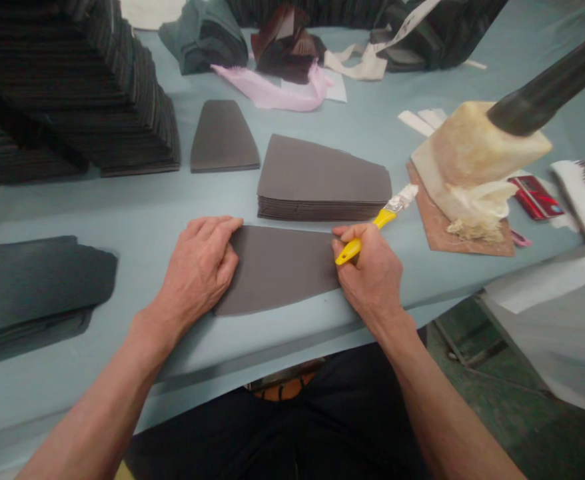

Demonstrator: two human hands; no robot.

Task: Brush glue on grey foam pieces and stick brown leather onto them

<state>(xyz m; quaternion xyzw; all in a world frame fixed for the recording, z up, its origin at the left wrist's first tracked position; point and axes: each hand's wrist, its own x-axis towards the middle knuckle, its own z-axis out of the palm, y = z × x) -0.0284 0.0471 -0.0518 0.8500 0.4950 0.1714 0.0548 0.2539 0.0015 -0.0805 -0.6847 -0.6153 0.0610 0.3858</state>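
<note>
A tapered dark grey panel (282, 270) lies flat on the table in front of me. My left hand (200, 260) is at its left edge, with the fingers bent together and gripping the upper left corner. My right hand (372, 270) is closed around a yellow-handled brush (355, 248), whose bristles are whitish and point away to the upper right. Fingertips of that hand also touch the panel's right end. Just behind the panel sits a neat stack of similar grey panels (322, 170). A smaller tapered grey piece (225, 137) lies to the stack's left.
Tall stacks of dark panels (137, 100) rise at the back left, and dark pieces (37, 287) lie at the left. A glue-crusted yellowish container (472, 147) stands on a brown board (432, 220) at the right, near a red box (536, 197). Pink cloth (277, 93) lies behind.
</note>
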